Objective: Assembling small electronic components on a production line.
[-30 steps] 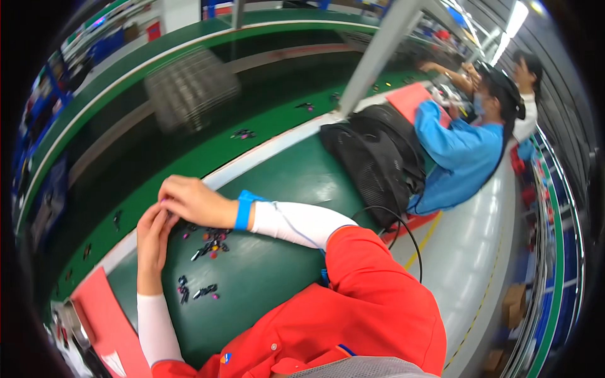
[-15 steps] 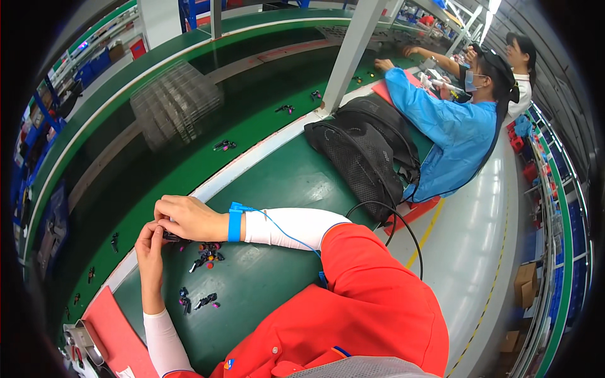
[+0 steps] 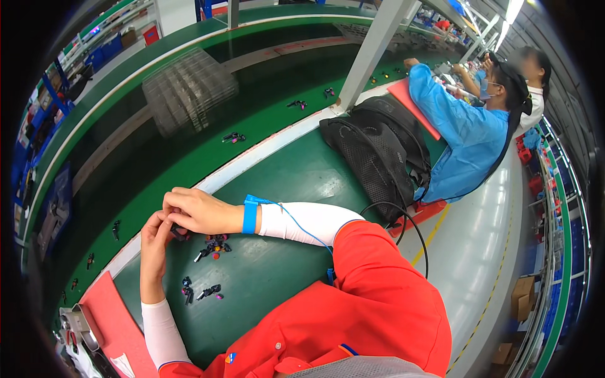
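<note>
My left hand (image 3: 155, 242) and my right hand (image 3: 203, 212) meet over the left part of the green worktop (image 3: 277, 183), fingertips pinched together. A small black part (image 3: 180, 234) shows just under my fingers; most of it is hidden, so its exact kind is unclear. A blue wrist strap (image 3: 250, 217) with a thin cord is on my right wrist. Just beside my hands lies a pile of small black parts (image 3: 211, 247) with orange and magenta bits. Nearer to me are two more small clusters, one with a blue bit (image 3: 187, 291) and one with a pink bit (image 3: 209, 292).
Beyond the white ledge runs a green conveyor (image 3: 265, 126) with scattered black parts (image 3: 234, 137) and stacked clear trays (image 3: 189, 91). A black mesh backpack (image 3: 372, 151) sits right, by a post (image 3: 372, 57) and a co-worker in blue (image 3: 469, 126). A red mat (image 3: 116, 321) lies left.
The whole view has shifted slightly, so the scene sits farther right. My fingers have changed position a little around the small part, and my hands stay together. The co-worker's blue-sleeved arm has moved.
</note>
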